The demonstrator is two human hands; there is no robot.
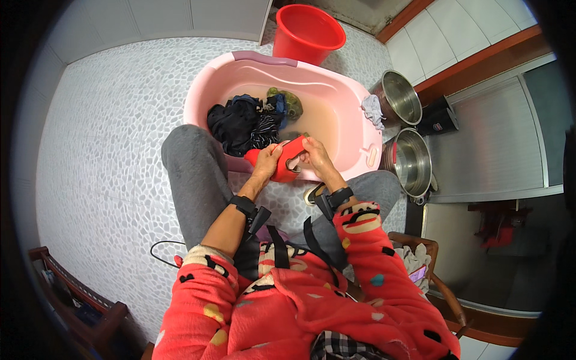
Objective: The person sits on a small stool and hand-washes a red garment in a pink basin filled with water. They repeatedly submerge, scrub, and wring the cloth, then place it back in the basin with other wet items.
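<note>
Over the near edge of a pink plastic tub [355, 108], both hands hold one red piece of cloth or clothing [287, 163]. My left hand [268, 161] grips its left part, thumb on top. My right hand [316, 155] pinches its upper right corner; a dark-rimmed opening with a pale inside shows between the hands. Cloudy brownish water [320, 119] lies in the tub. Dark clothes [236, 123], some striped, are heaped at the tub's left, beside a green patterned bundle [290, 104]. The exact kind of red item cannot be told.
A red bucket [310, 33] stands behind the tub. Two steel pots [402, 100] [411, 162] stand at its right, near black boots [438, 119]. A whitish cloth [372, 110] hangs on the tub's right rim. A wooden chair [450, 297] holding cloth and a phone is at lower right.
</note>
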